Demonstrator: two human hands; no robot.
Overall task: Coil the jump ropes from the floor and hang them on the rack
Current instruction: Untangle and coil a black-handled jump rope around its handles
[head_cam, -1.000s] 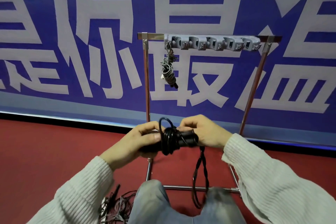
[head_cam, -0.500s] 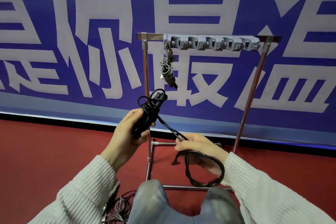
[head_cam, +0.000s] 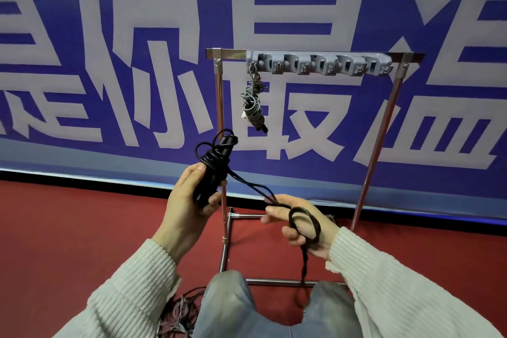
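My left hand (head_cam: 189, 206) grips the handles of a black jump rope (head_cam: 212, 162), held upright with several turns of cord wound round them. A doubled strand runs down and right to my right hand (head_cam: 299, 223), which holds a loop of the cord around its fingers; the tail hangs toward my knees. Behind stands the metal rack (head_cam: 220, 123) with a grey hook strip (head_cam: 318, 63) on its top bar. A coiled grey rope (head_cam: 253, 101) hangs from the leftmost hook. More ropes (head_cam: 179, 313) lie tangled on the floor at bottom left.
A blue banner with large white characters (head_cam: 137, 63) covers the wall behind the rack. The floor (head_cam: 68, 228) is red. My knees in grey trousers (head_cam: 233, 304) are at the bottom centre, just in front of the rack's base bar (head_cam: 274, 281).
My left hand lifted the wrapped handles from level to upright. My right hand let go of the bundle, dropped lower right and caught a loop of the loose cord around its fingers.
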